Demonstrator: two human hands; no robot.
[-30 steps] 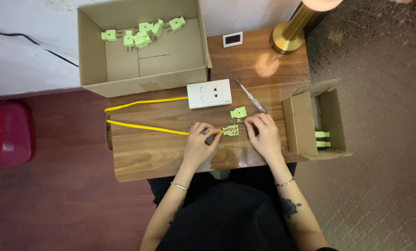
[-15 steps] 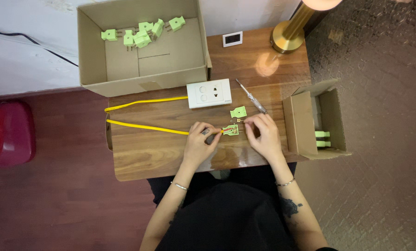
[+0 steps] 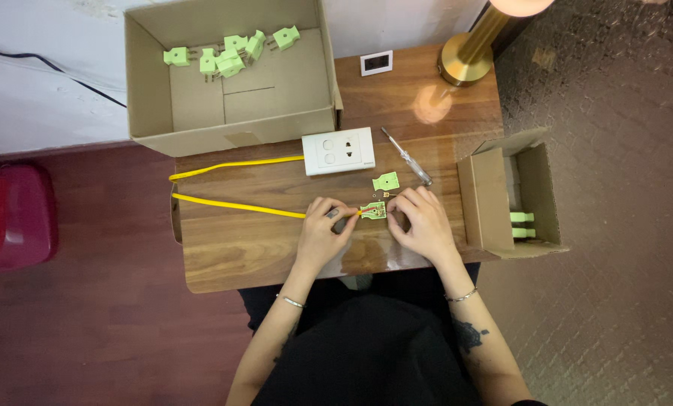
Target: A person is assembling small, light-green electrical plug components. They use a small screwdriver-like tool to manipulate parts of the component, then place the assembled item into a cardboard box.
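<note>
Wooden table (image 3: 261,248) (brass lamp (image 3: 468,56)), dark floor (image 3: 96,323)

Home room: small wooden table (image 3: 261,248), brass lamp (image 3: 471,53), carpet (image 3: 622,225).

The open green plug (image 3: 372,210) between the two hands is too small to show its screws or wire ends, and the fingertips (image 3: 396,207) of the right hand (image 3: 420,224) cover its right edge. The grip of the left hand (image 3: 323,231) hides where the yellow cable (image 3: 235,204) meets the plug. Tiny parts beside the green cover (image 3: 385,180) are too small to name. The lamp (image 3: 475,45) is cut off by the top edge. The small box's (image 3: 502,195) wall hides most of the plugs (image 3: 523,224) inside. The tabletop's (image 3: 238,248) near edge covers the person's lap.
</note>
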